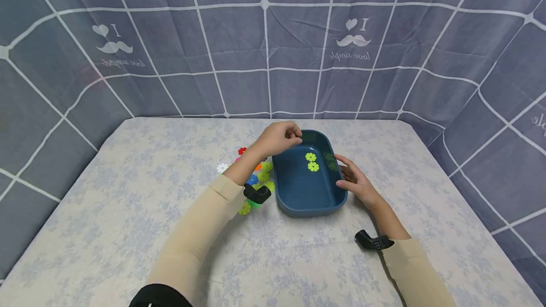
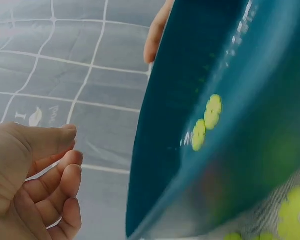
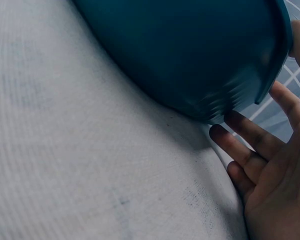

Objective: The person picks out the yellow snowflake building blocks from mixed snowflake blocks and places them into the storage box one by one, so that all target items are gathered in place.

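Observation:
Over the far left corner of a dark blue plastic basin, my left hand (image 1: 277,138) has its fingers bent inward and its thumb close to the index finger. Nothing shows between them in the left wrist view. Two yellow-green flower-shaped plastic discs (image 1: 313,167) lie side by side on the floor of the basin (image 1: 298,198). My right hand (image 1: 356,184) rests against the basin's right side, with thumb and index finger at the rim. Its other fingers (image 3: 255,137) spread along the outer wall near the table.
Left of the basin, partly under the left forearm, lies a loose pile of flower-shaped discs (image 1: 264,174) in yellow-green, blue, red, orange and white. The pale patterned tablecloth (image 1: 128,193) ends at a grey-blue checked curtain (image 1: 239,37) behind.

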`<action>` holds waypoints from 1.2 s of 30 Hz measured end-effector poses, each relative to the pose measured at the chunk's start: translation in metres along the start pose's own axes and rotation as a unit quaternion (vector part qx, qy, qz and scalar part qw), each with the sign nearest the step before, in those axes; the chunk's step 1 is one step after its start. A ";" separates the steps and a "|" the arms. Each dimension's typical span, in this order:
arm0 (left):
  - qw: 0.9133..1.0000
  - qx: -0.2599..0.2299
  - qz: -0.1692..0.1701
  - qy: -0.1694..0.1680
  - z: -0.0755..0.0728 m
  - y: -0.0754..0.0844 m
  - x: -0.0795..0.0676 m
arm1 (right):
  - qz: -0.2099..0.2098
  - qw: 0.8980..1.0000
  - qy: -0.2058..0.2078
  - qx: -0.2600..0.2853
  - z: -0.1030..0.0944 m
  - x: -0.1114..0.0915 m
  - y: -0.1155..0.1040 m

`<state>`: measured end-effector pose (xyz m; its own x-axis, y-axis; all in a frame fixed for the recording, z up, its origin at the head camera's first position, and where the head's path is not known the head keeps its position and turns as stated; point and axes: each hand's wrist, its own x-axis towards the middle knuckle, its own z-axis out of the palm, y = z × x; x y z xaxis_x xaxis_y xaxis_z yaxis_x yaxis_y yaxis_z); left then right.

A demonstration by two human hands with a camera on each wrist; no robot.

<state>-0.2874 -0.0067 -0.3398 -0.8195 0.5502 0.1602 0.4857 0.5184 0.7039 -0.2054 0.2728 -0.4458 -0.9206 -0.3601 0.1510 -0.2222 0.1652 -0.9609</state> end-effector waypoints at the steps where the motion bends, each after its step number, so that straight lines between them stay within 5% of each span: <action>1: 1.000 0.000 -0.002 0.001 -0.002 -0.001 -0.003 | -0.001 1.000 0.000 0.001 0.000 0.000 0.000; 19: 0.999 0.006 -0.040 0.033 -0.028 -0.024 -0.046 | 0.007 1.000 0.001 -0.003 0.001 0.000 -0.001; 36: 0.995 0.026 -0.091 0.028 -0.035 -0.051 -0.085 | 0.009 1.000 0.006 -0.002 0.002 0.001 -0.002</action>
<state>-0.2531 -0.1031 -0.3651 -0.9104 0.4071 0.0735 0.3416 0.6398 0.6885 -0.2049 0.2708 -0.4438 -0.9280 -0.3468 0.1361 -0.2068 0.1757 -0.9625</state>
